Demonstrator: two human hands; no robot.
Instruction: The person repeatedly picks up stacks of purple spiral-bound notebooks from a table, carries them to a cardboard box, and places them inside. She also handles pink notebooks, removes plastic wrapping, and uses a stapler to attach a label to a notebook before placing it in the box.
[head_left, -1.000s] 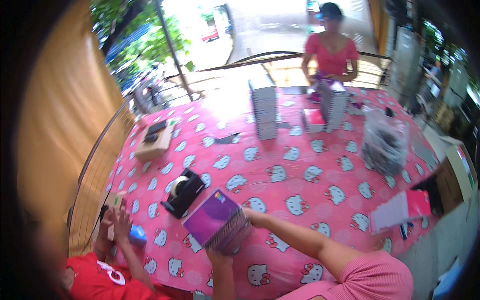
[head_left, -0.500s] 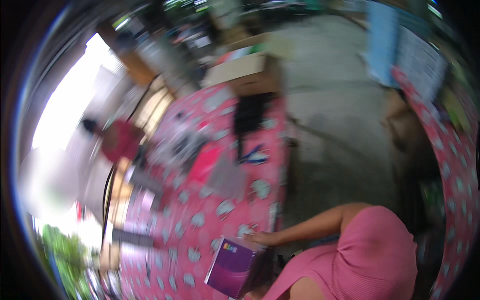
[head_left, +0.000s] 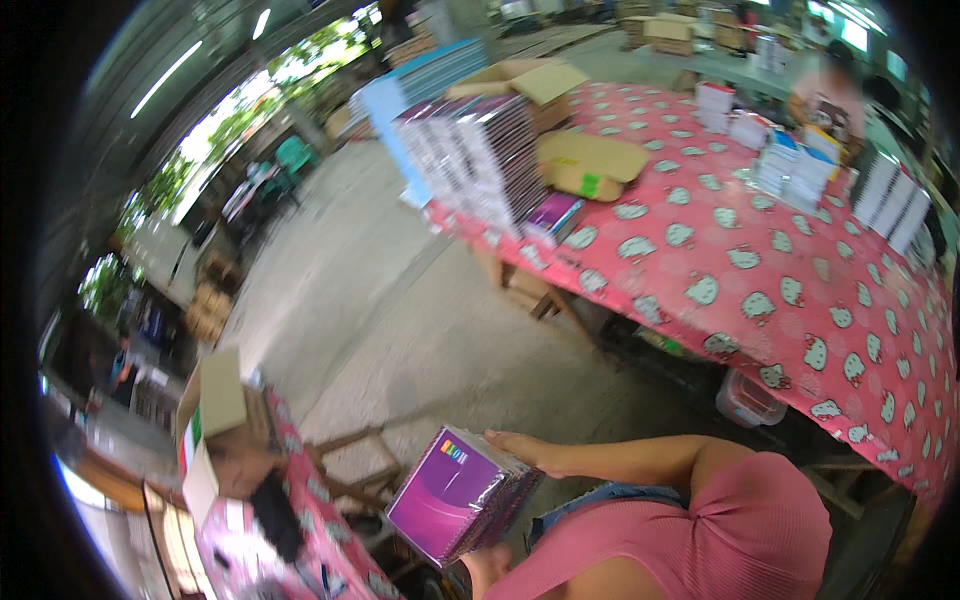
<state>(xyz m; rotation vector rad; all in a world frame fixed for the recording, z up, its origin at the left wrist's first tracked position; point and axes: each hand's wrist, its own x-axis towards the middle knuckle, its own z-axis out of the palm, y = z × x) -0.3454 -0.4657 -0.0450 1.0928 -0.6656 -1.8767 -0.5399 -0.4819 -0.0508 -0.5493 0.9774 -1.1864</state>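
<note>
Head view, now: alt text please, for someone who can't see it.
A person in a pink top holds a stack of purple notebooks between both hands, the right hand on its top edge and the left hand under it. Beyond a concrete floor stands a long table with a pink patterned cloth, carrying more notebook stacks and cardboard boxes.

top: pink ribbed knit, close-fitting, short or no sleeve | forearms: bare, no watch or bands visible | right hand (head_left: 525, 450): bare, no glove or ring seen | left hand (head_left: 487, 562): bare, mostly hidden | lower garment: blue denim at lap
</note>
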